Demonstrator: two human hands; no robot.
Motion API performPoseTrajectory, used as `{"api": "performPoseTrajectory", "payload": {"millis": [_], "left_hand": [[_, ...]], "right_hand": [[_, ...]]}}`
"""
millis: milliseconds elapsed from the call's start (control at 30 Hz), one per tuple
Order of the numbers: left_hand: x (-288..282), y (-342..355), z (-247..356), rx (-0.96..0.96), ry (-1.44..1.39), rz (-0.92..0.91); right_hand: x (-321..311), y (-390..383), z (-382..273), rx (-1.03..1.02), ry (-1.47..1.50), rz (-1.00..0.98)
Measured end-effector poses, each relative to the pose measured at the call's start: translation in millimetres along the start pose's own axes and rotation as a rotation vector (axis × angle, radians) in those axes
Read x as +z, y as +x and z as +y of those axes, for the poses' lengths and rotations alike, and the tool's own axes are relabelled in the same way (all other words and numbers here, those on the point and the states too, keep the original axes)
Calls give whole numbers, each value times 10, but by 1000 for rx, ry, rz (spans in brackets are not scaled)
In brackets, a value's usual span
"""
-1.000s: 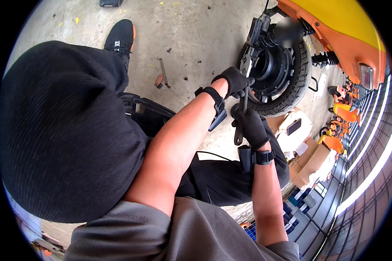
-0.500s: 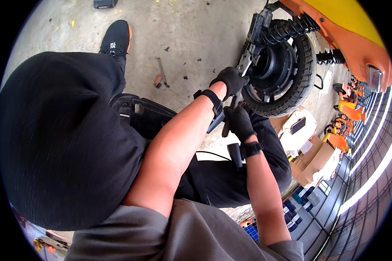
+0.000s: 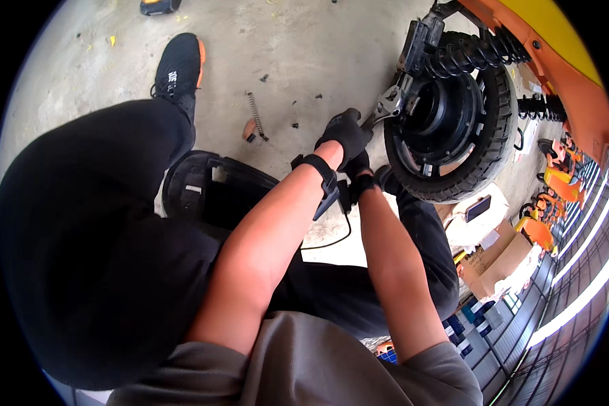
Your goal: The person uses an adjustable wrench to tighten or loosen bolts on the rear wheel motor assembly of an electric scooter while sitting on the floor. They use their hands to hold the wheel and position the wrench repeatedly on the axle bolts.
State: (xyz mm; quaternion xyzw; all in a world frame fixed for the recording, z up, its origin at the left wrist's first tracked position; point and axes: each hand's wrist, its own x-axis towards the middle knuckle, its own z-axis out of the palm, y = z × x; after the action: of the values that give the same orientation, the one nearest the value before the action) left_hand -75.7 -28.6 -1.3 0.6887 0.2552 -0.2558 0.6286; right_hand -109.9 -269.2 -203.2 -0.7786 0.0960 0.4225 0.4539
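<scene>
Left hand [image 3: 345, 135], black-gloved, has its fingers wrapped around the handle of an adjustable wrench [image 3: 388, 105]; right hand [image 3: 358, 164], also black-gloved, sits just below it, partly hidden by the left forearm, and its grip cannot be told; the wrench head lies at the axle end of a wheel, beside the black hub [image 3: 446, 128], and the exact contact is too small to confirm; a knobbly black tyre [image 3: 502, 139] surrounds the hub; a black coil-spring shock absorber [image 3: 477, 55] stands above, near orange bodywork [image 3: 582, 101]; a slim coil spring [image 3: 253, 108] lies on the concrete floor [image 3: 304, 54], left of the hands; a black plastic shell [image 3: 179, 181] rests near the left leg; a cardboard box [image 3: 504, 262] stands beyond the right knee.
</scene>
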Motion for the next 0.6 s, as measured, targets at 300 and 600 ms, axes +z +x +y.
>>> {"api": "performPoseTrajectory", "payload": {"millis": [300, 600], "left_hand": [[-76, -22, -300, -68, 174, -155], [-289, 48, 36, -97, -288, -269]], "right_hand": [[835, -1109, -990, 339, -638, -3], [430, -1916, -2574, 22, -778, -169]]}}
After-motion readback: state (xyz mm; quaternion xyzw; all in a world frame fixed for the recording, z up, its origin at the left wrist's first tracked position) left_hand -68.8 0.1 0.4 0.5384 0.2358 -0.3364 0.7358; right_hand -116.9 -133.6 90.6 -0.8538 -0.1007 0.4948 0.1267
